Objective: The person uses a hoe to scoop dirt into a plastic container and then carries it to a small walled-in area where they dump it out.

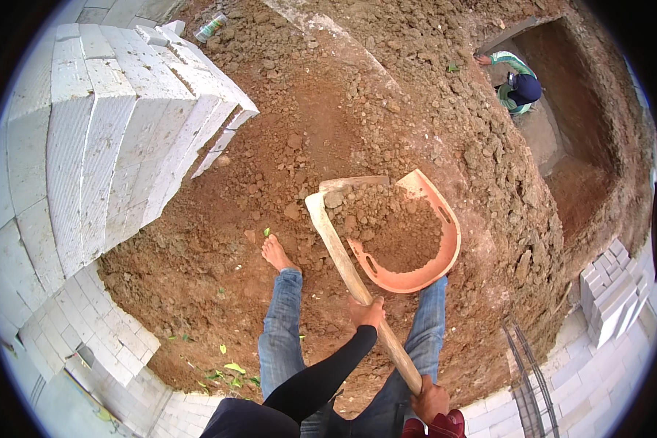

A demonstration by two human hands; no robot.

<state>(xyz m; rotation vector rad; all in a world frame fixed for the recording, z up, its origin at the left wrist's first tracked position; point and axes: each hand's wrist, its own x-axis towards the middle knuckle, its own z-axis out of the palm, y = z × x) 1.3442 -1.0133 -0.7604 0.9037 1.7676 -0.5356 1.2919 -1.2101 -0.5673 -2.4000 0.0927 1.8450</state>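
A hoe (337, 252) with a long wooden handle slants across the middle, and both my hands are closed around it. My left hand (367, 314), below a black sleeve, grips the handle about midway. Nearer to me, my right hand (431, 401) wraps the butt end beside a maroon cuff. The hoe's soil-coated blade (354, 182) lies at the far end, against loose earth by the scoop's mouth. An orange plastic scoop (398, 280), U-shaped with slots in its rim, holds a heap of brown soil (396, 232). It stands just beyond my right leg.
My bare foot (276, 253) rests on the soil left of the hoe. White blocks (117, 124) are stacked high at left, with smaller blocks (617, 288) at right. A person (522, 87) works inside a pit (584, 109) at far right. Steel bars (529, 372) lie lower right.
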